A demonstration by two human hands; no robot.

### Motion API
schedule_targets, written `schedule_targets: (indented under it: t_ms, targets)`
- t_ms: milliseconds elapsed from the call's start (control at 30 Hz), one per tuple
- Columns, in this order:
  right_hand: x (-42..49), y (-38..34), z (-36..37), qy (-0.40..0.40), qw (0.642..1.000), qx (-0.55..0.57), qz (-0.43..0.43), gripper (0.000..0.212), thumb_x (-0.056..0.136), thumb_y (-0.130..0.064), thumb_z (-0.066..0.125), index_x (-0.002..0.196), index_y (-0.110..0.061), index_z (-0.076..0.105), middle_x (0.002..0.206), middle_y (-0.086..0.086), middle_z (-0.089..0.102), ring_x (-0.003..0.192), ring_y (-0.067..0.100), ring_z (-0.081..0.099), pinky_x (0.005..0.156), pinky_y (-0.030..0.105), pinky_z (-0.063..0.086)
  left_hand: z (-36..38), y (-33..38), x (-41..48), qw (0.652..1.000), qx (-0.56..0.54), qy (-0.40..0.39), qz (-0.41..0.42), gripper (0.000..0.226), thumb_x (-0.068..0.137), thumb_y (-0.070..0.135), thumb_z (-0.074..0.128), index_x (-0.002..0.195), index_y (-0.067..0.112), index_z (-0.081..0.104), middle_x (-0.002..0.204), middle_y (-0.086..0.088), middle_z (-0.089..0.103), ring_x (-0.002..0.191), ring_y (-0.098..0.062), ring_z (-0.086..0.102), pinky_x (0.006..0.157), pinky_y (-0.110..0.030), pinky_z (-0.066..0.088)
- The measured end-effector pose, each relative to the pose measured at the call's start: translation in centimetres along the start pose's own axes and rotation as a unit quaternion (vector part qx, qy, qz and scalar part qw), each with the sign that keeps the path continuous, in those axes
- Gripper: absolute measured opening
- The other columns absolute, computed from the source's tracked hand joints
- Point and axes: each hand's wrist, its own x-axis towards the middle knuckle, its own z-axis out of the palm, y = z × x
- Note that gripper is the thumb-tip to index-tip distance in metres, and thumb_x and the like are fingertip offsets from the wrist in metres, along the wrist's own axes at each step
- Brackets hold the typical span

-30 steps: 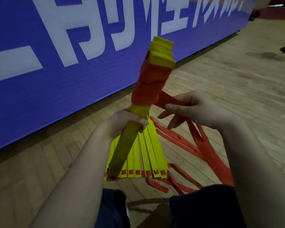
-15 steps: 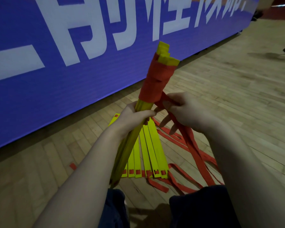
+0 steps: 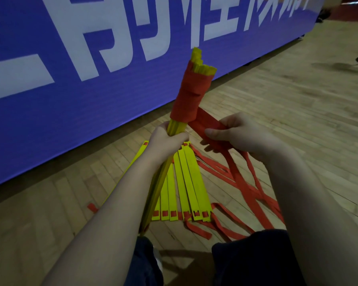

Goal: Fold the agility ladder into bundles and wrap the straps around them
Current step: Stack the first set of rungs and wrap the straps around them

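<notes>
The right hand has pulled the strap toward 3 o'clock, pinching it, while the left hand grips the half-wrapped bundle; the rungs at 6 o'clock lie unbundled.

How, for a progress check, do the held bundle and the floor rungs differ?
The held bundle is stacked tight and raised in the left hand; the floor rungs lie flat, fanned out. The held bundle has red strap wound round it; the floor rungs are unwrapped. Both are yellow.
</notes>
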Motion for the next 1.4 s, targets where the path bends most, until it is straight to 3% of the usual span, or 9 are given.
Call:
schedule_targets:
  t_ms: [100, 300, 400, 567, 700, 800, 1033, 1200, 1400]
  targets:
    - [-0.3, -0.1, 0.5, 0.0, 0.999, -0.04, -0.011, 0.021, 0.094, -0.014, 0.062, 0.095, 0.006, 0.066, 0.091, 0.021, 0.073, 0.088, 0.037, 0.071, 0.086, 0.049, 0.055, 0.3, -0.2, 0.1, 1.0, 0.023, 0.015, 0.009, 0.015, 0.071, 0.019, 0.071, 0.083, 0.022, 0.062, 0.069, -0.003, 0.064, 0.063, -0.02, 0.06, 0.068, -0.038, 0.054]
    - [-0.6, -1.4, 3.4, 0.075, 0.987, -0.114, -0.088, 0.024, 0.095, -0.003, 0.046, 0.074, -0.01, 0.055, 0.068, 0.007, 0.068, 0.037, 0.009, 0.053, 0.037, 0.022, 0.041, 1.4, -0.1, -0.5, 0.991, 0.091, 0.088, 0.051, 0.032, 0.082, 0.022, 0.072, 0.109, 0.014, 0.056, 0.086, -0.004, 0.061, 0.076, -0.024, 0.056, 0.055, -0.031, 0.035]
    - [-0.7, -1.8, 4.6, 0.161, 0.97, -0.141, -0.118, 0.022, 0.084, -0.018, 0.061, 0.064, -0.01, 0.061, 0.06, 0.007, 0.065, 0.043, 0.009, 0.05, 0.045, 0.03, 0.039, 2.1, -0.3, -0.9, 0.986, 0.073, 0.114, 0.098, 0.051, 0.068, 0.03, 0.072, 0.113, 0.013, 0.053, 0.1, -0.012, 0.064, 0.094, -0.035, 0.063, 0.075, -0.043, 0.054]
    - [-0.3, -1.4, 5.1, 0.249, 0.95, -0.149, -0.112, 0.048, 0.078, -0.06, 0.069, 0.059, -0.017, 0.057, 0.053, -0.002, 0.058, 0.049, 0.007, 0.053, 0.049, 0.03, 0.037, 2.3, 0.0, -1.5, 0.955, 0.229, 0.129, 0.136, 0.053, 0.079, 0.037, 0.071, 0.12, 0.009, 0.051, 0.116, -0.011, 0.059, 0.11, -0.032, 0.058, 0.093, -0.047, 0.049]
    - [0.3, -0.8, 5.2, 0.296, 0.937, -0.149, -0.112, 0.044, 0.078, -0.059, 0.069, 0.068, -0.017, 0.062, 0.064, 0.006, 0.065, 0.065, 0.025, 0.064, 0.056, 0.039, 0.043, 3.7, -0.3, -2.5, 0.93, 0.31, 0.131, 0.149, 0.076, 0.081, 0.04, 0.071, 0.135, -0.001, 0.037, 0.127, -0.018, 0.046, 0.122, -0.036, 0.046, 0.099, -0.041, 0.037]
    - [0.7, -0.8, 5.3, 0.295, 0.945, -0.103, -0.097, 0.04, 0.075, -0.053, 0.075, 0.062, -0.021, 0.055, 0.058, -0.001, 0.062, 0.057, 0.014, 0.062, 0.053, 0.034, 0.045, 4.3, -0.7, -2.3, 0.935, 0.291, 0.124, 0.159, 0.073, 0.076, 0.037, 0.073, 0.131, 0.001, 0.041, 0.121, -0.017, 0.049, 0.116, -0.036, 0.051, 0.094, -0.041, 0.042]
    - [1.4, 1.8, 4.2, 0.242, 0.963, 0.058, -0.102, 0.037, 0.076, -0.018, 0.083, 0.062, -0.019, 0.048, 0.037, -0.021, 0.045, 0.037, -0.005, 0.042, 0.041, 0.009, 0.03, 2.7, -0.5, -1.9, 0.993, 0.046, -0.072, 0.078, 0.054, 0.053, 0.017, 0.051, 0.107, 0.011, 0.053, 0.093, -0.007, 0.061, 0.083, -0.015, 0.062, 0.068, -0.028, 0.052]
    - [1.8, 4.2, 5.6, 0.183, 0.975, 0.073, -0.103, 0.03, 0.075, -0.012, 0.083, 0.068, -0.016, 0.054, 0.049, -0.013, 0.049, 0.041, -0.005, 0.043, 0.044, 0.011, 0.032, -0.5, 3.1, -1.9, 0.963, -0.271, -0.009, 0.002, 0.054, 0.075, 0.059, 0.044, 0.11, 0.021, 0.061, 0.111, -0.002, 0.068, 0.102, -0.016, 0.062, 0.084, -0.033, 0.043]
    - [2.4, 6.5, 9.3, 0.137, 0.984, 0.001, -0.116, 0.027, 0.068, -0.023, 0.086, 0.079, -0.029, 0.062, 0.069, -0.008, 0.065, 0.06, 0.005, 0.057, 0.063, 0.035, 0.051, -0.1, 3.9, -2.4, 0.953, -0.303, 0.018, 0.003, 0.043, 0.085, 0.055, 0.061, 0.085, 0.012, 0.063, 0.069, -0.005, 0.057, 0.059, -0.018, 0.054, 0.06, -0.028, 0.048]
